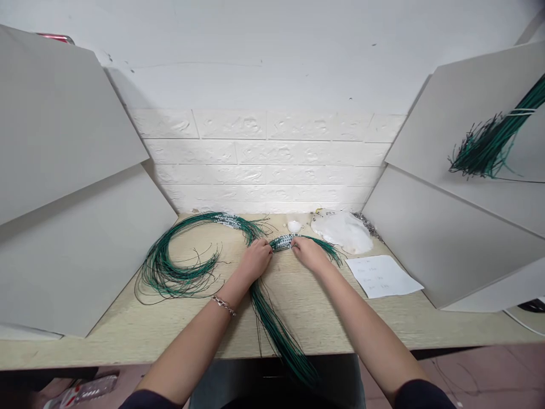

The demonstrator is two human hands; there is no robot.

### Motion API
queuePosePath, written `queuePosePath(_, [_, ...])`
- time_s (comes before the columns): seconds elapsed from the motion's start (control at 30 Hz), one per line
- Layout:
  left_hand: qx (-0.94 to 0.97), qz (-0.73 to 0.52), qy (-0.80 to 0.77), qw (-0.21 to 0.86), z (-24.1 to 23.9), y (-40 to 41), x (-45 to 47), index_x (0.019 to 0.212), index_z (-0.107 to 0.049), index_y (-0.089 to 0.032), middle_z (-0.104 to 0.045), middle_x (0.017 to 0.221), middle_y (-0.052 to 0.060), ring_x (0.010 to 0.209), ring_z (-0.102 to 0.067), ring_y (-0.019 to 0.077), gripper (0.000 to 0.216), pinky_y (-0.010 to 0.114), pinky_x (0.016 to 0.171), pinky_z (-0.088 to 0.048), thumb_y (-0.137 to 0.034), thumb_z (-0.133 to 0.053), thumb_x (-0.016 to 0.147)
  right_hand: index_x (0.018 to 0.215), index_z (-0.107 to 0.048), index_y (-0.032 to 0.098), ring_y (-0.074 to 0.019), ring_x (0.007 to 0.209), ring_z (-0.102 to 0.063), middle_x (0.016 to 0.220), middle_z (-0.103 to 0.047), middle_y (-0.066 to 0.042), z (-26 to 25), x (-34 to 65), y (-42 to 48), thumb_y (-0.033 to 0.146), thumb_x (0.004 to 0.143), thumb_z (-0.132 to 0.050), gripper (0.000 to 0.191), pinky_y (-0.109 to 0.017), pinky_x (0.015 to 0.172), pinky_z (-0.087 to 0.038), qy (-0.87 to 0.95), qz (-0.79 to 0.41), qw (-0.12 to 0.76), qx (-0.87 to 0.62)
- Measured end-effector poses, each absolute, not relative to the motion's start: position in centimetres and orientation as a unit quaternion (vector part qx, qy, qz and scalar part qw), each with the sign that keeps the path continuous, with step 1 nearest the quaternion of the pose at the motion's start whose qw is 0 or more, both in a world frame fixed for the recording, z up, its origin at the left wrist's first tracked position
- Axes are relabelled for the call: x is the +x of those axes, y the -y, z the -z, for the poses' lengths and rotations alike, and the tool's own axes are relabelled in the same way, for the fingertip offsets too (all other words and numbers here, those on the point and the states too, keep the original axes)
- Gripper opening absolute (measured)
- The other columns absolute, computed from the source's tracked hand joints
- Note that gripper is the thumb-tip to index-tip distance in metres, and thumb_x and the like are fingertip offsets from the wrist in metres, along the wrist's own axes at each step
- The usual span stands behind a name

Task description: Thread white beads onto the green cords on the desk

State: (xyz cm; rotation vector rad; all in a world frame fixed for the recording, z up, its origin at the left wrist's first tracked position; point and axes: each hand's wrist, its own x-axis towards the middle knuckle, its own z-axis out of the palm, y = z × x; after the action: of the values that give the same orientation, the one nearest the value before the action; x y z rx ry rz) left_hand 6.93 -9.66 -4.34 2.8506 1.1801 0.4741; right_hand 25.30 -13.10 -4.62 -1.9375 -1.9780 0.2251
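Note:
A long bundle of thin dark green cords [179, 267] lies in a loose loop on the wooden tabletop [349, 321], and a section of it is threaded with grey-and-white beads [281, 242]. My left hand [255, 260] grips the cords at the near end of a beaded stretch. My right hand [309, 254] closes on the same stretch from the other side, with the beads between my hands. A thick hank of the cords [279, 335] runs from under my hands toward me and droops over the table's front edge.
A handwritten paper note [383, 276] and a crumpled white plastic sheet [343, 232] lie at the back right. A small white lump [293, 226] sits by the white brick-pattern wall [264, 159]. Grey boards flank the table; another green cord bundle [489, 145] hangs against the right one.

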Motion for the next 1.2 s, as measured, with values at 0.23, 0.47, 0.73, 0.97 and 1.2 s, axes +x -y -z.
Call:
queuePosePath(0.23, [0.913,-0.158,-0.376,0.018,4.7,9.4,7.0,0.079,-0.062,-0.012,-0.055,0.089,0.008,0.087,-0.048,0.0181,0.02,0.03,0.082,-0.038,-0.017,-0.043,0.08,0.084,-0.055,0.018,-0.015,0.084,-0.051,0.091,-0.058,-0.005,4.8,25.4,12.8,0.018,0.081,-0.037,0.018,-0.022,0.065,-0.031,0.711,-0.071,0.16,-0.681])
queuePosePath(0.47, [0.909,-0.173,-0.378,0.024,4.9,9.3,7.0,0.08,-0.06,-0.014,-0.055,0.089,0.007,0.087,-0.048,0.0179,0.016,0.03,0.08,-0.039,-0.018,-0.045,0.079,0.085,-0.056,0.02,-0.0144,0.085,-0.051,0.09,-0.057,-0.003,4.7,24.9,13.1,0.02,0.082,-0.039,0.017,-0.021,0.068,-0.032,0.728,-0.081,0.149,-0.664])
queuePosePath(0.73, [0.91,-0.17,-0.373,0.055,4.4,9.3,6.8,0.078,-0.061,-0.014,-0.054,0.089,0.007,0.088,-0.048,0.0181,0.014,0.03,0.082,-0.038,-0.018,-0.048,0.077,0.082,-0.057,0.018,-0.0148,0.084,-0.052,0.088,-0.058,-0.004,4.7,24.7,12.9,0.017,0.081,-0.04,0.017,-0.022,0.07,-0.032,0.727,-0.096,0.16,-0.661])
queuePosePath(0.97, [0.914,-0.163,-0.361,0.085,4.2,8.9,6.5,0.077,-0.065,-0.015,-0.055,0.09,0.007,0.089,-0.048,0.018,0.016,0.031,0.085,-0.038,-0.02,-0.051,0.076,0.081,-0.058,0.016,-0.0146,0.085,-0.052,0.088,-0.059,-0.005,4.8,24.5,12.8,0.014,0.08,-0.04,0.018,-0.022,0.072,-0.035,0.721,-0.132,0.177,-0.656])
queuePosePath(1.2, [0.913,-0.181,-0.354,0.088,4.5,9.0,6.6,0.075,-0.065,-0.013,-0.056,0.088,0.008,0.086,-0.049,0.0162,0.018,0.029,0.083,-0.039,-0.017,-0.048,0.077,0.107,-0.054,0.019,-0.0115,0.081,-0.054,0.092,-0.059,-0.003,-5.5,26.6,16.7,0.03,0.085,-0.039,0.029,-0.025,0.073,-0.042,0.699,-0.205,0.395,-0.56])
